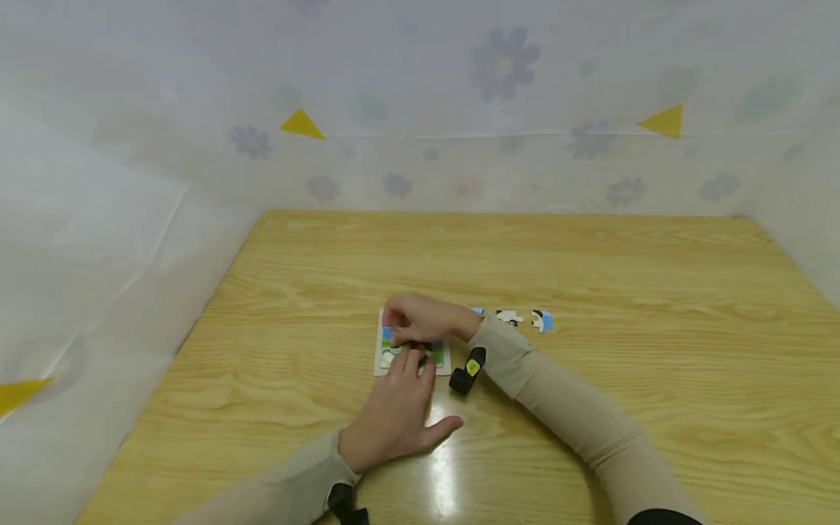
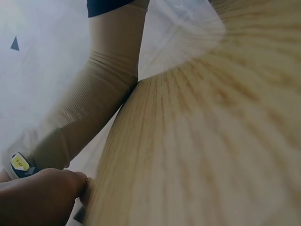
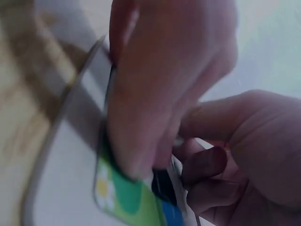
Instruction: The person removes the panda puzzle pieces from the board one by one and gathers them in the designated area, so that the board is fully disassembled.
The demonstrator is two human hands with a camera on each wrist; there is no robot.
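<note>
On the left side of the wooden table (image 1: 590, 262), the left hand (image 1: 397, 415) is lying flat, palm down. Its fingers (image 1: 410, 362) are stretched forward and close together, and their tips are pressing on the near edge of the puzzle board (image 1: 379, 362); the thumb is spreading out to the right. In the left wrist view I am seeing only the back of this hand (image 2: 35, 197) against the table, and the beige sleeve (image 2: 89, 108) of the other arm behind it.

The puzzle board is lying flat on the table, just in front of the left hand, a little left of the middle. It is white at the border, with green and blue colours inside.

The right hand (image 1: 423, 319) is coming over the far side of the board. Its fingers (image 3: 155, 94) are bending down and are pinching a puzzle piece (image 3: 136, 200) with green, blue and black on it, holding it at the board's surface. If the piece is already sitting flat in its place, I cannot tell, because the fingers are covering it.

Further right, behind the right wrist, loose puzzle pieces (image 1: 525, 319) are lying in a short row on the table, near to the board but apart from it.
</note>
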